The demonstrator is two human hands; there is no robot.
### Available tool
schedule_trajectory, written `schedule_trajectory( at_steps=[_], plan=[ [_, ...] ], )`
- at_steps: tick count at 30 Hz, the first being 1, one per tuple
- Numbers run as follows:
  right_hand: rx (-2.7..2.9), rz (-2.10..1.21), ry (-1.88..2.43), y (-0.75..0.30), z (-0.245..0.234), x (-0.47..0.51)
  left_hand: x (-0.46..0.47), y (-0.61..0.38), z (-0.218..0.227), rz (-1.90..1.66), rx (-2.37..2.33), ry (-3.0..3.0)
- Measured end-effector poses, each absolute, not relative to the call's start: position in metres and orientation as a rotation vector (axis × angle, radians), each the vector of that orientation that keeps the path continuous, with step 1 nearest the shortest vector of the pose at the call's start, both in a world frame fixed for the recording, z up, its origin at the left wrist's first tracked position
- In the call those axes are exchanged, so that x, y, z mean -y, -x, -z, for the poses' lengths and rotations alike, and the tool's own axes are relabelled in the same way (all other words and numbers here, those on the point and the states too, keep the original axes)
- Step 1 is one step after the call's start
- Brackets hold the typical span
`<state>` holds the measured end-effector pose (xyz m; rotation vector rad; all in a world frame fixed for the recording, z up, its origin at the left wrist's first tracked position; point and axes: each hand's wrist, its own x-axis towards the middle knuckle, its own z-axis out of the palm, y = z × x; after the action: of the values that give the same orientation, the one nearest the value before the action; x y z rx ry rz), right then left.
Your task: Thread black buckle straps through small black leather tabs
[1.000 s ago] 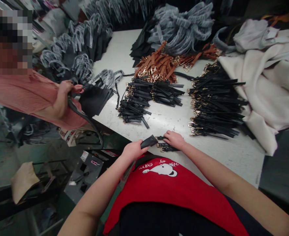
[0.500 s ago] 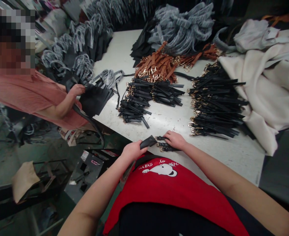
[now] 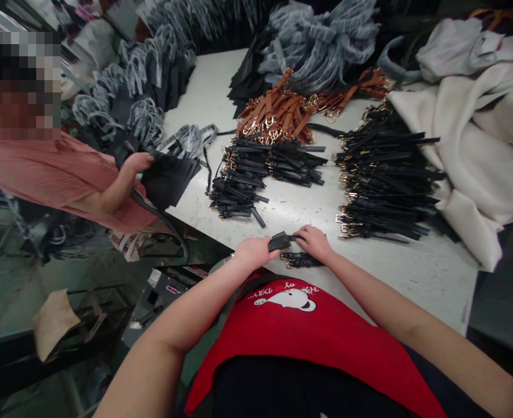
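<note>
My left hand [image 3: 257,253] is closed around a flat black leather piece [image 3: 279,240], held low over the near edge of the table. Its far end meets a black buckle strap [image 3: 296,237], which my right hand [image 3: 314,244] pinches from the other side. How the two join is hidden by my fingers. Just below, a couple of black straps with gold buckles [image 3: 300,259] lie on the table. Beyond my hands sit bundles of black buckle straps [image 3: 243,180], and a bigger heap of black straps [image 3: 382,180] lies to the right.
Brown straps with gold hooks [image 3: 277,116] and plastic-wrapped straps [image 3: 321,46] are piled at the back of the white table [image 3: 300,206]. Cream cloth [image 3: 461,157] covers the right side. A co-worker in a pink shirt [image 3: 64,174] handles black sheets [image 3: 169,180] at left.
My left hand has moved right, bringing the black leather piece up against the strap at my right hand. The right hand has shifted slightly. The view has tilted a little.
</note>
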<state>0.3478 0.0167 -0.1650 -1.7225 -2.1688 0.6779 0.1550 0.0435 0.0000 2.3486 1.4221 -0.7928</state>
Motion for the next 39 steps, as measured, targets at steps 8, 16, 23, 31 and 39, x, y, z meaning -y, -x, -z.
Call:
schedule_trajectory(
  at_steps=[8, 16, 23, 31, 39],
  plan=[
    [2.026, -0.688, 1.800, -0.346, 0.175, -0.017, -0.061, -0.189, 0.000, 0.912, -1.300, -2.416],
    [2.016, -0.692, 1.832, -0.347, 0.166, -0.017, -0.067, -0.177, 0.001, 0.921, -1.349, -2.372],
    [2.052, -0.690, 1.836, -0.345, 0.166, -0.015, -0.061, -0.120, -0.006, 0.924, -1.489, -2.269],
    [2.095, -0.681, 1.850, -0.344, 0.169, -0.015, -0.059, -0.132, 0.015, 0.808, -1.433, -2.292],
    [2.071, -0.664, 1.889, -0.344, 0.170, -0.016, -0.056, -0.127, 0.022, 0.731, -1.405, -2.300]
  ],
)
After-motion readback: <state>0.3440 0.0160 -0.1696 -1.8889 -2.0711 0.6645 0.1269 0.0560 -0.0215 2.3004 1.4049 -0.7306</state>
